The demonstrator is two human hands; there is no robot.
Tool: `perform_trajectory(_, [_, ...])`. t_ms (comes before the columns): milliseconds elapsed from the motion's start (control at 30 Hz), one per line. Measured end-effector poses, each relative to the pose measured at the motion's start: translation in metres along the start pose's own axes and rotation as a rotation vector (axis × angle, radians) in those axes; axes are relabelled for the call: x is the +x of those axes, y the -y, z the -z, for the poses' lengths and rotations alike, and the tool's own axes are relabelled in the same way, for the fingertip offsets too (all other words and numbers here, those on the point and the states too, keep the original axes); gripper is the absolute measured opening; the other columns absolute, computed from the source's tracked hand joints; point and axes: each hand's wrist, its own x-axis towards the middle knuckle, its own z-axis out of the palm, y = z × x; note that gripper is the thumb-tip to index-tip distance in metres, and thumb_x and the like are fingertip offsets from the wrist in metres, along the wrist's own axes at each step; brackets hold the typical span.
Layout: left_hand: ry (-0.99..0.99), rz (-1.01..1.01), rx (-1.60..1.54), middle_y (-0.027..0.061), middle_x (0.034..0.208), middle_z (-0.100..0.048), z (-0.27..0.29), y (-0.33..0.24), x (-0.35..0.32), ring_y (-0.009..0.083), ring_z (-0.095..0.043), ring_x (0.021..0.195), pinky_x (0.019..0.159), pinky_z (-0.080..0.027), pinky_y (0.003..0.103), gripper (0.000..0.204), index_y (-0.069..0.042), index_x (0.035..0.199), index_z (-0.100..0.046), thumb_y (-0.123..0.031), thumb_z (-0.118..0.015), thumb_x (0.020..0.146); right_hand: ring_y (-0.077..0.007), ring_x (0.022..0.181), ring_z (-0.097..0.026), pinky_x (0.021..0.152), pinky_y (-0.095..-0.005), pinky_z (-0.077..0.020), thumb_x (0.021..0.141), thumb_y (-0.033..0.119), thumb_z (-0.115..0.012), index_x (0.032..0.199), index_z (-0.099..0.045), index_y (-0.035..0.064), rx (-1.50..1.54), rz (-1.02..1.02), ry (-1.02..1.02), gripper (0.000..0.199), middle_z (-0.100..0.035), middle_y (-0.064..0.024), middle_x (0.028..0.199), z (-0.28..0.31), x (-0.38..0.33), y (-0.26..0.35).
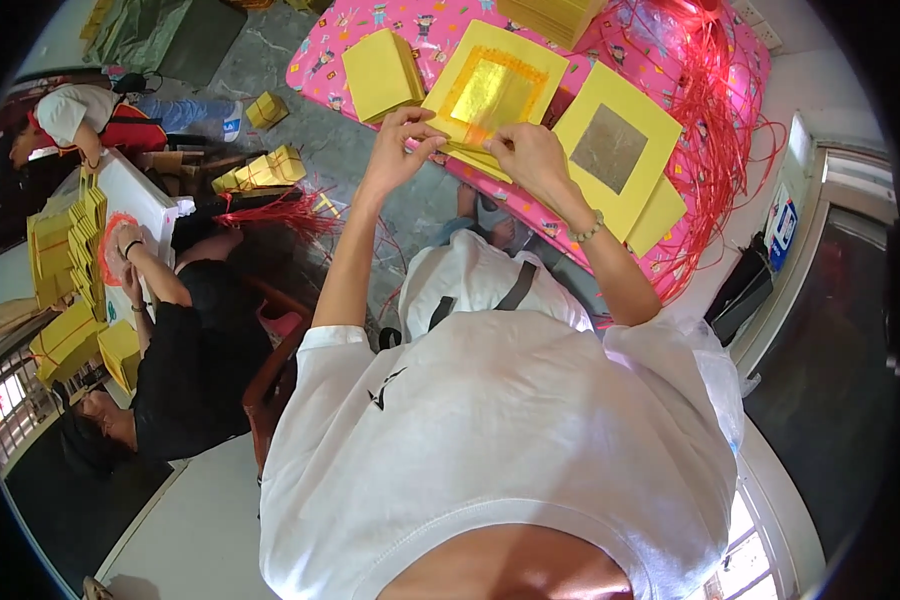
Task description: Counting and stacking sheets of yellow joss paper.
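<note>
Grey flooring point(315, 65) spreads across the room beneath a table spread with pink patterned cloth point(320, 50); off to the left, a co-worker in black point(195, 330) sits at a white table point(155, 205). Red strands point(710, 120) spill down the pink cloth's right side. Nearer the middle lie a yellow sheet with a silver square point(580, 125), a plain yellow stack point(378, 75) and, between them, a yellow stack with a gold square point(480, 90), its near edge close to the table's rim. The left hand point(405, 150) is at that stack's lower left corner, thumb and forefinger slightly apart; the right hand point(532, 160) is at its lower right, fingers bent inward, the gold square lying just beyond both. At this scale I cannot tell whether either hand actually grips paper. A strip of pink separates the gold-square stack from the plain one, a narrower gap divides it from the silver-square sheet, and toward the body the cloth ends almost at once.
</note>
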Motion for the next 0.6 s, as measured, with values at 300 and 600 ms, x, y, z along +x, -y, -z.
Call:
perform_trajectory(300, [0.046, 0.044, -0.061, 0.0073, 0.108, -0.058, 0.005, -0.004, 0.009, 0.0200, -0.056, 0.097, 0.084, -0.044, 0.033, 0.014, -0.007, 0.084, -0.071, -0.018, -0.073, 0.074, -0.0365, 0.071, -0.063, 0.064, -0.0450, -0.0500, 0.081, 0.029, -0.059, 0.079, -0.068, 0.0053, 0.011, -0.022, -0.034, 0.025, -0.064, -0.0183, 0.072, 0.003, 0.003, 0.002])
perform_trajectory(600, [0.255, -0.244, 0.166, 0.0052, 0.106, -0.059, 0.009, -0.046, 0.049, 0.0260, -0.054, 0.093, 0.081, -0.044, 0.038, 0.028, -0.010, 0.093, -0.062, -0.018, -0.072, 0.068, -0.0334, 0.071, -0.060, 0.062, -0.0424, -0.0461, 0.083, 0.024, -0.059, 0.079, -0.062, 0.0022, 0.030, 0.204, -0.205, 0.022, -0.062, -0.0145, 0.078, 0.022, -0.001, 0.021])
